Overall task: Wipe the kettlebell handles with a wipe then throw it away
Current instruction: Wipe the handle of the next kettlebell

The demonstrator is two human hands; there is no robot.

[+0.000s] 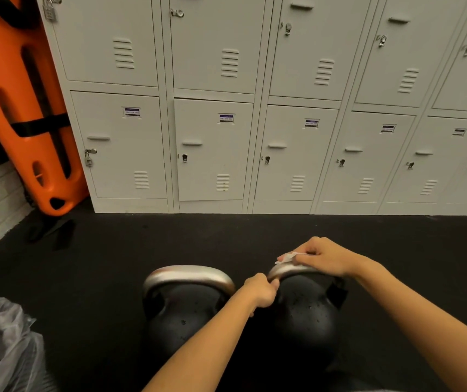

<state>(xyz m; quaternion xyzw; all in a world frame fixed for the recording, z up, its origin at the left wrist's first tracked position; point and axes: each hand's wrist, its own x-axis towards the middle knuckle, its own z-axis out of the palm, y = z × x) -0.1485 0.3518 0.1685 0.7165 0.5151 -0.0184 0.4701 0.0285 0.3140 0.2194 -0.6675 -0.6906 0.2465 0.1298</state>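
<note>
- Black rubber gym floor runs up to grey lockers; two kettlebells stand side by side on it, just below me.
- My right hand presses the white wipe onto the top of the right kettlebell's handle, fingers curled over it.
- My left hand grips that handle's left end, steadying it.
- Its bar runs left to right, so I judge the strokes should too.
- To its left, the left kettlebell's handle is bare, nearer my left hand.
- Far left, a lined bin waits.
</note>
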